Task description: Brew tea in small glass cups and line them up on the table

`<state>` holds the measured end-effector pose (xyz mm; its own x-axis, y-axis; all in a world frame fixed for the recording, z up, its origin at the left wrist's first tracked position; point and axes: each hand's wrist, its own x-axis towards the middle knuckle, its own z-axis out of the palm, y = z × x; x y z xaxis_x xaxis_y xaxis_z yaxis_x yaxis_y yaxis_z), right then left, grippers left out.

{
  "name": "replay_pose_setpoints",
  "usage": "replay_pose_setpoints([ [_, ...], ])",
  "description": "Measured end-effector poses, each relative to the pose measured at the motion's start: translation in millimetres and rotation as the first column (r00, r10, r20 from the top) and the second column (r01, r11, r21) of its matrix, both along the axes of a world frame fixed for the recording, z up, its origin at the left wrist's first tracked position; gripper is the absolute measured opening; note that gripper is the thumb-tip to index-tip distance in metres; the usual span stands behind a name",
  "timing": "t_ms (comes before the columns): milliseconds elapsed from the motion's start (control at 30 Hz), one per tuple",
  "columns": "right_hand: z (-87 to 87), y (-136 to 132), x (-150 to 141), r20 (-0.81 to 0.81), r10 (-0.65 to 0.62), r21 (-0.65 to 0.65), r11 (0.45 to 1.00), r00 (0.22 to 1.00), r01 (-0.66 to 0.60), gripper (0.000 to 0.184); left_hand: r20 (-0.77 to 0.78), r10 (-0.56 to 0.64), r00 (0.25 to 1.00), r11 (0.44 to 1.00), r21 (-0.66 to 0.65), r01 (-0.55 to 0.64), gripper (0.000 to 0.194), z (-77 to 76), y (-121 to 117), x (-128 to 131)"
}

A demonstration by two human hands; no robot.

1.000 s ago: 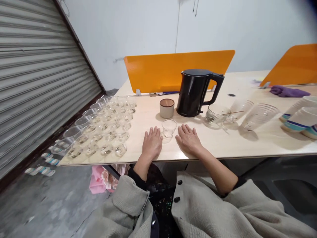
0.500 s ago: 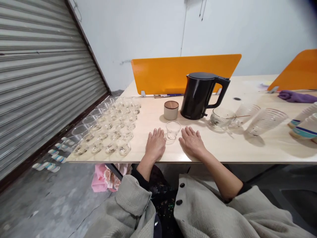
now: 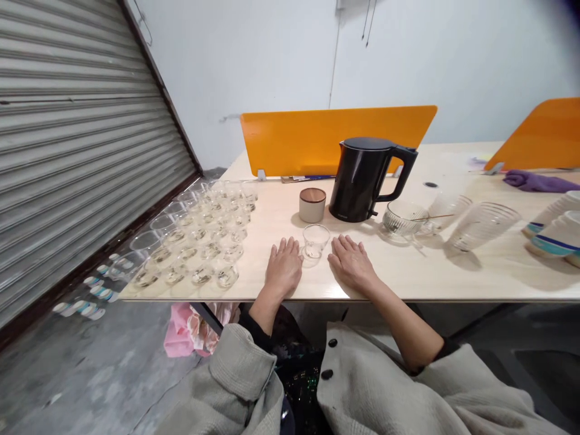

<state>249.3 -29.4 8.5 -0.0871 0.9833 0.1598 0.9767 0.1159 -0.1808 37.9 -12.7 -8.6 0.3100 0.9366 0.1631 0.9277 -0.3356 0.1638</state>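
My left hand (image 3: pixel 284 267) lies flat and open on the light wooden table (image 3: pixel 408 275), palm down. Just to its right stands a small clear glass cup (image 3: pixel 315 241), upright, between both hands and touching neither. My right hand (image 3: pixel 351 264) rests flat and open on the other side of the cup. Behind the cup sit a small beige canister with a brown lid (image 3: pixel 312 204) and a black electric kettle (image 3: pixel 366 177).
Several small glass cups (image 3: pixel 199 232) stand in rows on the table's left end. Right of the kettle are a ribbed glass bowl (image 3: pixel 404 217), tipped ribbed glasses (image 3: pixel 481 225), stacked paper cups (image 3: pixel 555 232) and a purple cloth (image 3: pixel 539 180). Orange dividers (image 3: pixel 335 139) stand behind; a roller shutter (image 3: pixel 67 139) is left.
Both hands stay flat beside the cup. Only the camera view has shifted slightly.
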Motion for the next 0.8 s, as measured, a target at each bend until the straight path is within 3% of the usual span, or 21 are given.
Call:
replay_pose_setpoints([
  [100,7.6,-9,20,-0.318,-0.052,0.2,0.972,0.947,0.121,0.053,0.002,0.002,1.0,1.0,-0.003,-0.002,0.056,-3.3,2,0],
  [200,19.7,-19,59,-0.632,-0.123,0.346,0.838,0.765,0.421,0.049,0.013,0.021,1.0,1.0,-0.011,-0.021,0.057,-7.7,5,1],
  [267,27.3,-23,91,-0.771,-0.126,0.344,0.742,0.624,0.575,0.054,0.019,0.027,0.999,1.0,-0.016,-0.026,0.057,-10.2,6,2],
  [333,33.1,-23,121,-0.857,-0.11,0.301,0.686,0.503,0.662,0.063,0.024,0.027,0.999,0.999,-0.019,-0.027,0.056,-11.9,7,4],
  [467,40.2,-11,160,-0.936,-0.111,0.174,0.681,0.335,0.711,0.07,0.037,0.054,0.998,0.998,-0.02,-0.053,0.056,-12.3,7,5],
  [600,45.6,6,171,-0.943,-0.1,0.164,0.692,0.319,0.703,0.055,0.04,0.041,0.998,0.999,-0.025,-0.04,0.057,-9.0,5,4],
  [700,47.7,18,170,-0.919,-0.079,0.227,0.694,0.386,0.683,0.031,0.069,0.018,0.997,0.999,-0.045,-0.015,0.058,-5.9,4,2],
  [800,50.6,22,168,-0.89,-0.076,0.275,0.696,0.449,0.663,0.025,0.148,0.007,0.989,0.998,-0.062,0.002,0.06,-3.3,3,-2],
])
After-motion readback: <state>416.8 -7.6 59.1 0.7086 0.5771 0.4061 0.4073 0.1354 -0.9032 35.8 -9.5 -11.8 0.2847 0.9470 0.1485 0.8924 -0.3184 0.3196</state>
